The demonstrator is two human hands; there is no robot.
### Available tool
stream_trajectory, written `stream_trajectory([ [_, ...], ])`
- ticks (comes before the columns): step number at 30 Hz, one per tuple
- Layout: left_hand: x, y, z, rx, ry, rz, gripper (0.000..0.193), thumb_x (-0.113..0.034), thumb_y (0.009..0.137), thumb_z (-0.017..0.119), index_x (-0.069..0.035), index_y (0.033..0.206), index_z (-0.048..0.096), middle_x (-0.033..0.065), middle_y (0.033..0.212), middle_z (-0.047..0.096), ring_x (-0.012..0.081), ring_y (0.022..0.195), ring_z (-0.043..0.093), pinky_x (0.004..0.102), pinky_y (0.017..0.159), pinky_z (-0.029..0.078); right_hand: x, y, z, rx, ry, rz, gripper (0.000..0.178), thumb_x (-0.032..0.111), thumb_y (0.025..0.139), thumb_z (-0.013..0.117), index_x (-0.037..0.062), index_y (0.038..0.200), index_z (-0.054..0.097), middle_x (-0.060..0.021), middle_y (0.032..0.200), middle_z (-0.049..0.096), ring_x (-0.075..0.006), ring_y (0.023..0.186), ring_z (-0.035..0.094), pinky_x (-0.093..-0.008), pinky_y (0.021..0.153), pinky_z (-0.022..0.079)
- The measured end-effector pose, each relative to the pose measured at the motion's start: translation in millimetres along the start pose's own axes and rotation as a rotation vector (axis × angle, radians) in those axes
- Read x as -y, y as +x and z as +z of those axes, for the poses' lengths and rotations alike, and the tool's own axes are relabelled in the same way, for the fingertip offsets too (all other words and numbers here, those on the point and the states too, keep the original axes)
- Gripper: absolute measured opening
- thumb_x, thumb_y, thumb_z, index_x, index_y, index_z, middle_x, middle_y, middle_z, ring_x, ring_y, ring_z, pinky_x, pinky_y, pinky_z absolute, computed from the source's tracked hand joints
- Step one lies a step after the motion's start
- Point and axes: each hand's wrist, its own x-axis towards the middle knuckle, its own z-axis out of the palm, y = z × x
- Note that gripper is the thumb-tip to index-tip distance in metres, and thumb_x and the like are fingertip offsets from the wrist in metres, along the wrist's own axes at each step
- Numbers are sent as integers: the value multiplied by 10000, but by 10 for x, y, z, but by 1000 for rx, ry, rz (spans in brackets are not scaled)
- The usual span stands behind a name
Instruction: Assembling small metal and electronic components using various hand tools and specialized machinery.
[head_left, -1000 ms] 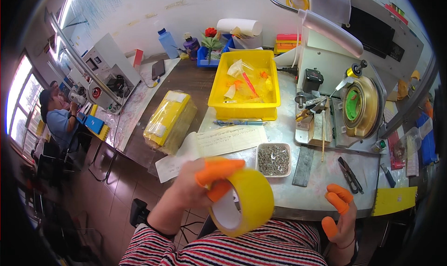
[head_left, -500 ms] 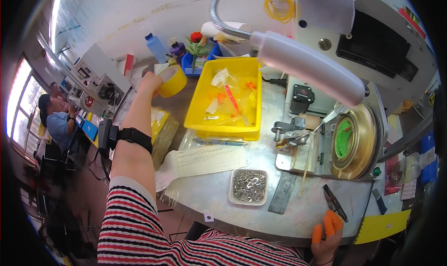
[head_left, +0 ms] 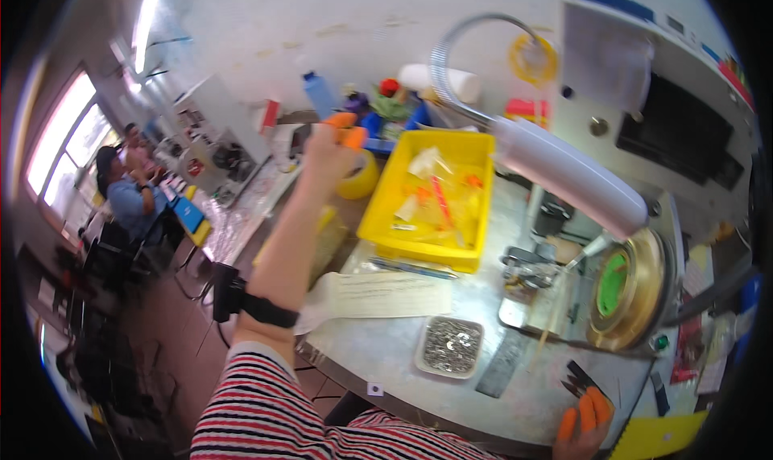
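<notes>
My left hand [head_left: 324, 152], slightly blurred, is stretched toward the far left with orange finger covers on. Its fingers are bent and apart, and I see nothing held in them. Just below and right of them stands a yellow ring-shaped roll [head_left: 360, 178], partly hidden by the hand. Near the front right edge of the table, my right hand [head_left: 586, 429] rests with orange-covered fingers loosely apart. Those fingertips lie at a dark plier-like tool [head_left: 576, 378] and cover part of it. A white dish [head_left: 422, 362] of small metal parts sits in the middle front.
A yellow bin [head_left: 373, 228] holds plastic bags and scraps. Nearby are a written sheet [head_left: 394, 297], a flat metal strip [head_left: 501, 365] and a machine with a gold-coloured wheel [head_left: 651, 291]. A lamp [head_left: 568, 170] hangs over the table. Two people [head_left: 129, 186] sit at far left.
My left hand has risen and reached farther beyond the yellow roll, its orange fingertips now showing. The right fingers now overlap the plier-like tool. The whole view has shifted.
</notes>
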Motion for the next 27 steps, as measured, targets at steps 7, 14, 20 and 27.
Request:
stream_trajectory([
  [7, -1029, -1597, -79, 539, -17, 443, 273, -273, 775, 582, -42, 916, 547, 113, 849, 561, 283, 713, 557, 357, 637, 453, 434, 223, -34, 61, 128, -307, 179, 20, 757, 581, -87, 895, 543, -211, 958, 559, -352, 870, 518, -413, 762, 415],
  [14, -742, -2164, 83, 730, -53, 540, 190, -201, 702, 605, -49, 816, 586, 88, 878, 513, 232, 808, 510, 327, 664, 435, 611, 328, 87, 147, 115, -306, 230, 57, 768, 583, -84, 940, 525, -204, 997, 552, -376, 863, 516, -439, 754, 409],
  [20, -688, -2188, 172, 870, 7, 568, 95, -119, 661, 578, -35, 704, 582, 90, 794, 504, 235, 772, 511, 323, 641, 440, 532, 353, 116, 169, 37, -448, 267, 60, 761, 592, -75, 983, 533, -199, 1002, 550, -368, 869, 507, -415, 756, 417],
  [27, -609, -2331, 265, 733, -37, 567, 73, -89, 686, 533, -21, 666, 550, 100, 768, 496, 235, 750, 510, 324, 633, 442, 809, 554, 39, 222, 107, -398, 275, 73, 746, 615, -53, 981, 548, -185, 961, 559, -352, 832, 514, -396, 739, 420],
])
